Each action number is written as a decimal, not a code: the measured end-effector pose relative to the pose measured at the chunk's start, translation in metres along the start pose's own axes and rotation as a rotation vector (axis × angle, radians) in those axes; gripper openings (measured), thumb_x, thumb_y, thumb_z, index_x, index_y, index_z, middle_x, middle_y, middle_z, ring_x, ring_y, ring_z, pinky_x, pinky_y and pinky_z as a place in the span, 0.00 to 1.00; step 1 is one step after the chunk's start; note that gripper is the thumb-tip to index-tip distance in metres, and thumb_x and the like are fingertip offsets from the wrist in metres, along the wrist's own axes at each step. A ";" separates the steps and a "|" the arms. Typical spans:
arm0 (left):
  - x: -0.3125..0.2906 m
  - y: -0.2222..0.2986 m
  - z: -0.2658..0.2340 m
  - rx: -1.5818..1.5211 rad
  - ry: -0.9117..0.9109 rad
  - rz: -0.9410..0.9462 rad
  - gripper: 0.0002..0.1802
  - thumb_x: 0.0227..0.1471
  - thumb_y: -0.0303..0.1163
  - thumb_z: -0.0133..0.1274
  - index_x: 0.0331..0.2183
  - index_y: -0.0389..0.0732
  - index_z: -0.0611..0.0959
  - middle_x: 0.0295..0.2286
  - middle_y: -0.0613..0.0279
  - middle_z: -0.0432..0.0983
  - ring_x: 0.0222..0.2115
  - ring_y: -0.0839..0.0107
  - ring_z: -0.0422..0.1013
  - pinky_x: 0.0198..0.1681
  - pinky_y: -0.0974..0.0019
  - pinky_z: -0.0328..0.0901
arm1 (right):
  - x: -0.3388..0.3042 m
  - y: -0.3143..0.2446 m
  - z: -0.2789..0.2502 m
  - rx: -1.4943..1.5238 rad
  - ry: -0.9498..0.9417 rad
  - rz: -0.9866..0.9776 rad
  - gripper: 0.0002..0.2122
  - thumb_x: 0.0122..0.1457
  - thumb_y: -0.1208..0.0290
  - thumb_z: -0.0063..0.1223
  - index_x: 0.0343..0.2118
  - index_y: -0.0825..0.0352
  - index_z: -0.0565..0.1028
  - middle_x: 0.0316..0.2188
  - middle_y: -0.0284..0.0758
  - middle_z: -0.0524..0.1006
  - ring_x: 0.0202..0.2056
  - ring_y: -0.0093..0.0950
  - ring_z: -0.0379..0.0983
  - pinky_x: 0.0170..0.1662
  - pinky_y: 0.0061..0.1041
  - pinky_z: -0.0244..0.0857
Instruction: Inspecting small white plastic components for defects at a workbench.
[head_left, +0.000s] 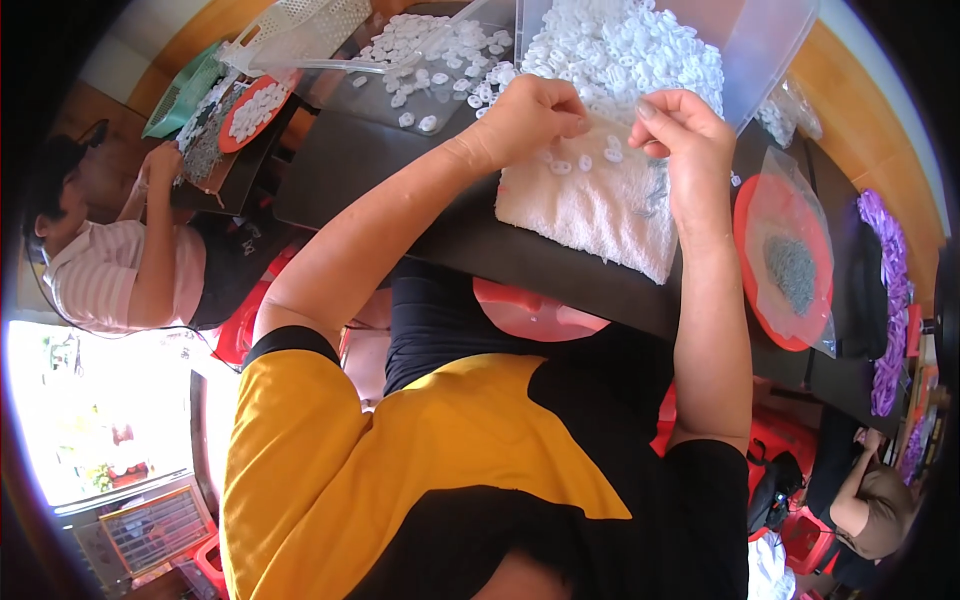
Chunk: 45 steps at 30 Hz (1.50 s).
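Note:
Above a cream towel (pixel 590 215) on the dark table, my left hand (pixel 528 122) has its fingers pinched together. What they hold, if anything, is too small to make out. My right hand (pixel 688 140) faces it across a narrow gap, thumb and fingertips also pressed together on something I cannot make out. Several small white plastic pieces (pixel 585 161) with holes lie on the towel between the hands. Just beyond, a clear plastic bin (pixel 765 50) holds a big heap of similar white pieces (pixel 625 55).
More white pieces (pixel 430 45) lie on a tray at the far left. To the right, a red plate (pixel 750 262) bears a plastic bag with small grey parts (pixel 790 272). Purple strapping (pixel 885 300) lies along the right edge. A co-worker (pixel 130 250) sits at left, another person (pixel 870 505) at lower right.

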<state>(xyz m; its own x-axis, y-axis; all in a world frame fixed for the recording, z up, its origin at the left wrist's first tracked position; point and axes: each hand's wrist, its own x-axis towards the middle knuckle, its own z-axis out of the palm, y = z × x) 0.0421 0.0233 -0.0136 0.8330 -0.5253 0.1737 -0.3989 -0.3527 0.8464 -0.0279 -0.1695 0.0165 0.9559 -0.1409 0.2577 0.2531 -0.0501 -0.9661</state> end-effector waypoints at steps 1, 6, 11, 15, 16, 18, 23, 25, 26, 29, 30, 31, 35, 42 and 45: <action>-0.001 0.010 0.001 -0.153 0.032 -0.055 0.07 0.48 0.29 0.58 0.28 0.36 0.82 0.23 0.59 0.78 0.24 0.72 0.73 0.28 0.68 0.68 | 0.000 0.000 -0.001 0.002 0.014 0.014 0.03 0.56 0.76 0.54 0.32 0.69 0.76 0.22 0.29 0.75 0.24 0.16 0.70 0.29 0.15 0.60; -0.002 0.035 0.010 -0.553 0.073 -0.157 0.07 0.52 0.29 0.57 0.30 0.33 0.81 0.21 0.62 0.77 0.21 0.77 0.71 0.22 0.75 0.64 | 0.001 0.009 0.001 0.019 0.024 0.011 0.04 0.56 0.76 0.54 0.33 0.68 0.76 0.23 0.29 0.76 0.25 0.17 0.71 0.29 0.16 0.60; -0.004 0.051 0.025 -0.627 0.121 -0.157 0.08 0.52 0.29 0.57 0.31 0.32 0.81 0.24 0.58 0.78 0.21 0.75 0.72 0.22 0.73 0.65 | -0.005 0.001 0.005 0.133 0.043 0.094 0.04 0.57 0.75 0.54 0.34 0.69 0.75 0.25 0.32 0.77 0.26 0.22 0.74 0.32 0.19 0.63; -0.003 0.052 0.028 -0.718 0.119 -0.147 0.08 0.52 0.27 0.57 0.32 0.31 0.81 0.26 0.56 0.79 0.22 0.73 0.72 0.23 0.71 0.66 | -0.003 0.003 0.003 0.169 0.063 0.064 0.04 0.57 0.77 0.53 0.34 0.70 0.75 0.26 0.34 0.77 0.28 0.23 0.75 0.33 0.20 0.65; -0.003 0.051 0.028 -0.742 0.121 -0.144 0.08 0.51 0.27 0.57 0.32 0.30 0.81 0.26 0.56 0.79 0.22 0.73 0.72 0.23 0.71 0.66 | -0.003 0.004 0.003 0.167 0.064 0.065 0.04 0.57 0.77 0.53 0.34 0.70 0.75 0.26 0.34 0.77 0.28 0.23 0.75 0.33 0.20 0.65; 0.000 0.049 0.025 -0.678 0.105 -0.132 0.07 0.51 0.26 0.58 0.31 0.30 0.81 0.26 0.56 0.79 0.22 0.73 0.72 0.22 0.71 0.66 | -0.003 0.006 0.005 0.163 0.054 0.057 0.03 0.57 0.78 0.52 0.34 0.70 0.74 0.27 0.33 0.77 0.28 0.23 0.75 0.34 0.20 0.65; 0.007 0.039 0.019 -0.642 0.045 -0.117 0.06 0.49 0.23 0.58 0.31 0.31 0.81 0.25 0.56 0.79 0.21 0.74 0.72 0.21 0.72 0.66 | -0.003 0.008 0.008 0.116 0.039 0.041 0.02 0.57 0.79 0.52 0.33 0.69 0.75 0.27 0.32 0.77 0.28 0.21 0.74 0.34 0.19 0.65; 0.007 0.037 0.018 -0.664 0.009 -0.105 0.05 0.48 0.22 0.58 0.31 0.31 0.81 0.25 0.57 0.80 0.21 0.75 0.73 0.20 0.73 0.66 | -0.003 0.009 0.009 0.110 0.040 0.039 0.02 0.57 0.79 0.52 0.33 0.69 0.75 0.27 0.32 0.77 0.28 0.20 0.73 0.34 0.19 0.65; 0.006 0.035 0.019 -0.667 0.009 -0.108 0.05 0.48 0.22 0.58 0.31 0.31 0.81 0.25 0.57 0.80 0.21 0.75 0.73 0.20 0.73 0.66 | -0.003 0.010 0.009 0.097 0.039 0.030 0.02 0.57 0.79 0.53 0.33 0.69 0.75 0.27 0.31 0.77 0.28 0.20 0.73 0.34 0.19 0.65; 0.003 0.032 0.020 -0.557 0.037 -0.062 0.05 0.46 0.21 0.59 0.30 0.32 0.81 0.25 0.59 0.79 0.21 0.76 0.72 0.20 0.73 0.65 | -0.003 0.012 0.011 0.076 0.029 0.032 0.01 0.57 0.79 0.53 0.32 0.69 0.75 0.26 0.31 0.76 0.28 0.19 0.72 0.33 0.18 0.64; 0.003 0.031 0.020 -0.518 0.077 -0.050 0.05 0.44 0.21 0.61 0.28 0.33 0.81 0.22 0.61 0.78 0.20 0.77 0.71 0.18 0.73 0.64 | -0.003 0.012 0.012 0.070 0.023 0.036 0.01 0.57 0.79 0.53 0.32 0.68 0.75 0.26 0.30 0.76 0.28 0.19 0.72 0.33 0.18 0.64; 0.002 0.030 0.020 -0.480 0.116 -0.039 0.05 0.42 0.22 0.62 0.26 0.33 0.81 0.19 0.63 0.76 0.19 0.77 0.70 0.16 0.73 0.63 | -0.004 0.012 0.013 0.067 0.020 0.041 0.01 0.57 0.79 0.53 0.32 0.68 0.75 0.26 0.30 0.76 0.28 0.19 0.72 0.33 0.18 0.64; -0.001 0.030 0.019 -0.570 0.120 -0.057 0.05 0.42 0.22 0.62 0.24 0.33 0.81 0.18 0.63 0.75 0.17 0.78 0.69 0.16 0.73 0.62 | -0.004 0.014 0.016 0.047 0.053 0.034 0.02 0.57 0.79 0.54 0.32 0.68 0.75 0.26 0.29 0.76 0.28 0.18 0.72 0.33 0.17 0.64; -0.008 0.037 0.019 -0.503 0.051 -0.147 0.06 0.47 0.25 0.58 0.29 0.33 0.81 0.20 0.61 0.76 0.15 0.77 0.68 0.18 0.74 0.60 | -0.005 0.021 0.018 -0.014 0.055 -0.096 0.01 0.58 0.80 0.53 0.32 0.70 0.74 0.27 0.28 0.75 0.28 0.16 0.70 0.33 0.17 0.64; -0.009 0.036 0.020 -0.496 0.052 -0.152 0.06 0.49 0.26 0.57 0.30 0.33 0.81 0.20 0.61 0.76 0.15 0.77 0.69 0.18 0.73 0.61 | -0.005 0.023 0.020 -0.009 0.063 -0.079 0.01 0.59 0.79 0.53 0.33 0.70 0.74 0.27 0.29 0.75 0.29 0.16 0.70 0.34 0.17 0.64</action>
<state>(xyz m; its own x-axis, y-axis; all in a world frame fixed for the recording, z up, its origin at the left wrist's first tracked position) 0.0124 0.0001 0.0054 0.8904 -0.4530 0.0446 -0.0529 -0.0057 0.9986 -0.0245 -0.1505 -0.0070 0.9216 -0.1986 0.3334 0.3255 -0.0723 -0.9428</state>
